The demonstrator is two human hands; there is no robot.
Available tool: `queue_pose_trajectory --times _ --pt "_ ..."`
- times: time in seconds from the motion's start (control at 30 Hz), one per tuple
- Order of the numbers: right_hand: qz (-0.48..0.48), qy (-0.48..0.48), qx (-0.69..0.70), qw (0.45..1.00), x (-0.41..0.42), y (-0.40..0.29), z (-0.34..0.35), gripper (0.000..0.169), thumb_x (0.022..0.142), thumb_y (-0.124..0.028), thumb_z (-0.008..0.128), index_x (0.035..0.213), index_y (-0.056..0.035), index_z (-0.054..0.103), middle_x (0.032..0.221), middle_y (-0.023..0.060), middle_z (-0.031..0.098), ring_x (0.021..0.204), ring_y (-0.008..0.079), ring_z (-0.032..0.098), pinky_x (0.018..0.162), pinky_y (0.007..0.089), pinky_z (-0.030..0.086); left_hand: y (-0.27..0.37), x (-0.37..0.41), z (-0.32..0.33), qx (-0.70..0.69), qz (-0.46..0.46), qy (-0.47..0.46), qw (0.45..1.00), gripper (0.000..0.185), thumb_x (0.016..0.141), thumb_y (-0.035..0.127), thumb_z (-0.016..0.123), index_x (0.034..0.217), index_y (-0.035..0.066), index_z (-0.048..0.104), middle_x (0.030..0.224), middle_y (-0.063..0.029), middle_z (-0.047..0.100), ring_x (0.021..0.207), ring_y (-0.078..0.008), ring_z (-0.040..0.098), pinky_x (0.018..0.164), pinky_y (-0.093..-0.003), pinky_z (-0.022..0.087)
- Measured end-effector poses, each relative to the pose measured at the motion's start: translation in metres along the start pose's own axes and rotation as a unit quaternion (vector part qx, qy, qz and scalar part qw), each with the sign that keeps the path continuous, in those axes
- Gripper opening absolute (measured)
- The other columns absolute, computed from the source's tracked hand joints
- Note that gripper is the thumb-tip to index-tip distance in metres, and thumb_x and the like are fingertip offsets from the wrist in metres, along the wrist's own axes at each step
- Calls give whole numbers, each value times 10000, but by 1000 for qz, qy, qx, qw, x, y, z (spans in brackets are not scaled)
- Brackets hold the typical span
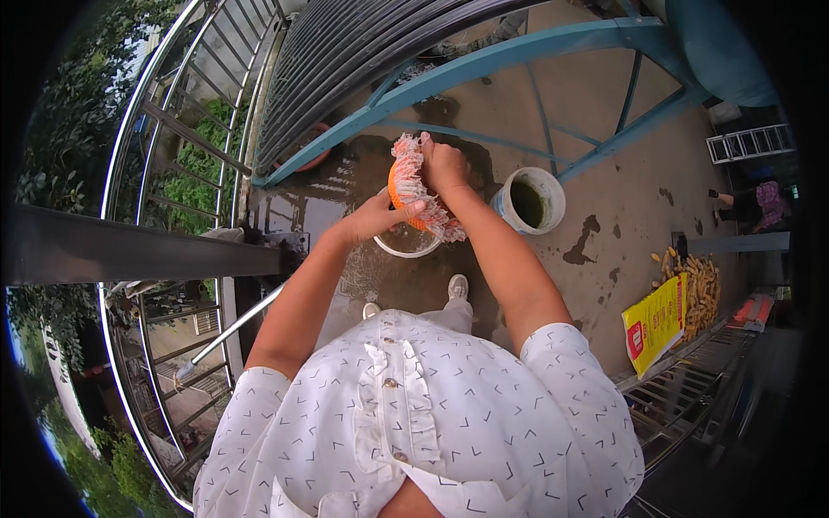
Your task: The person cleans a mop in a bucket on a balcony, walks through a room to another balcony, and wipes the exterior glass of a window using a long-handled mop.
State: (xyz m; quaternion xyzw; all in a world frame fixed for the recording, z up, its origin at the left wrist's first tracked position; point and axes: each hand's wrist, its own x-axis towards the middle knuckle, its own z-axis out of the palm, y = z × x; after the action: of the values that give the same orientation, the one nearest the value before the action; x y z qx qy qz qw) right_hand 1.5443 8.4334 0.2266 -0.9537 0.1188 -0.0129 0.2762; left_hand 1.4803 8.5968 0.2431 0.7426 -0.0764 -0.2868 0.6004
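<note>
A mop pad [409, 178] with an orange mesh backing and a wet, pinkish-white fringe hangs between my two hands. My left hand [377, 217] grips its lower left side, thumb across the orange mesh. On the fringe's upper right side, my right hand [445, 165] is closed around part of it. Directly below is a white-rimmed bucket [408, 254] holding murky water, largely covered by the pad and my left hand. To the right of my right forearm stands a white bucket [558, 202] with dark green liquid inside.
A teal metal frame [473, 68] carries dark tubes [363, 45] ahead. Metal railing [146, 110] runs along the left, near a metal pole [239, 320]. Corn cobs [701, 294] and a yellow sack [657, 320] lie right. A person [767, 204] is farther off. The concrete floor [612, 194] has wet patches.
</note>
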Motion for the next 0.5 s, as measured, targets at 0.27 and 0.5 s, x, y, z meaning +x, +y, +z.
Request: queue_pose_trajectory --times 0.27,0.5 --pt "-120 -272 461 836 46 78 -7 447 853 -270 581 1213 -32 466 971 138 622 901 246 589 810 349 449 -4 24 26 -51 -50 137 988 500 889 474 455 715 20 572 565 -22 511 455 -106 459 435 -247 356" --pt "-229 -197 160 940 17 60 -28 387 883 -421 480 1044 -73 532 911 204 615 883 376 578 761 423 453 10 19 42 -2 -78 163 984 510 876 517 459 882 22 577 630 -40 553 477 -105 488 442 -240 392"
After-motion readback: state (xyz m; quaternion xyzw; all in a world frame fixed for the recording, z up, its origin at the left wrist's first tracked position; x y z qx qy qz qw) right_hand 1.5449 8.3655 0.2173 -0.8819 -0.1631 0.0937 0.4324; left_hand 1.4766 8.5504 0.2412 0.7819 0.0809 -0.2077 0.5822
